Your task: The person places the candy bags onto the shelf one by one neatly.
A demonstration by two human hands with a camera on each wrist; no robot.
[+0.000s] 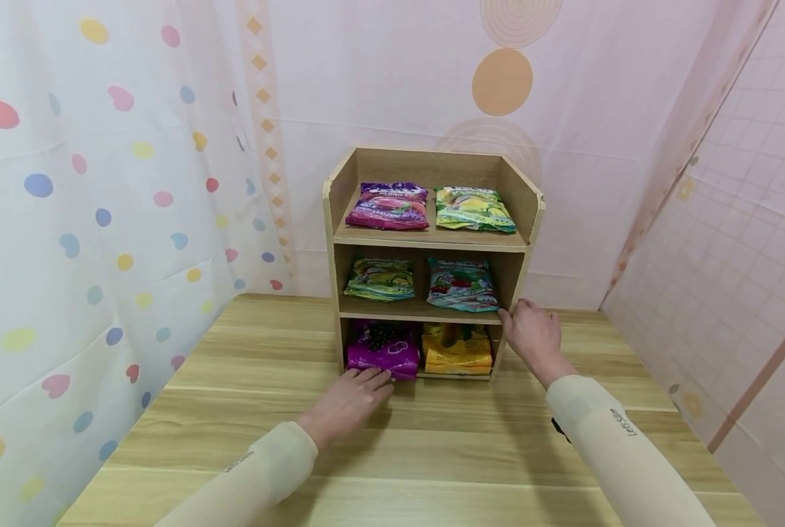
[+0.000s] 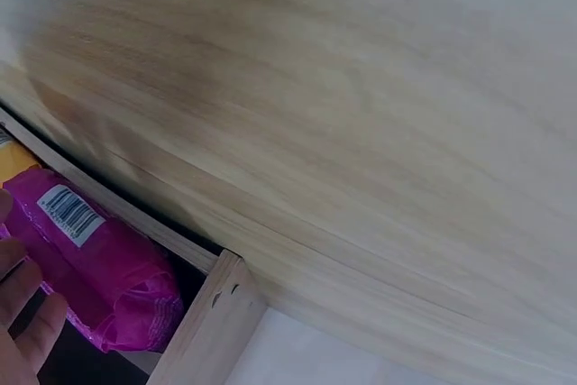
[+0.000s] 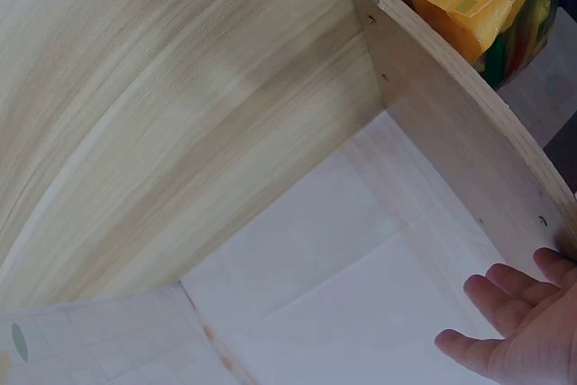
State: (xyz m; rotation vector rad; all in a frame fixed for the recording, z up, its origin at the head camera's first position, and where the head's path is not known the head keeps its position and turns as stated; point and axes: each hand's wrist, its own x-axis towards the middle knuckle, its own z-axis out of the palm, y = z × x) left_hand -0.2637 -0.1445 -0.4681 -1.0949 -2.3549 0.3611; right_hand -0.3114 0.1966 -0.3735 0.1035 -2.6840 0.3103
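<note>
A small three-tier wooden shelf (image 1: 432,318) stands on the table with two snack bags on each tier. My left hand (image 1: 353,402) is at the bottom left compartment, fingers extended against the front of a purple bag (image 1: 386,355). That purple bag (image 2: 108,259) shows a barcode label in the left wrist view. My right hand (image 1: 534,333) holds the shelf's right side panel, thumb at its front edge and the other fingers along the outer face. Beside the purple bag lies a yellow bag (image 1: 458,355), also on the bottom tier.
On the middle tier are a green-yellow bag (image 1: 381,279) and a teal bag (image 1: 461,285). Up top lie a magenta-purple bag (image 1: 389,206) and a green-and-yellow bag (image 1: 474,208). The wood-grain table (image 1: 419,454) meets patterned curtains (image 1: 135,183) at the back and sides.
</note>
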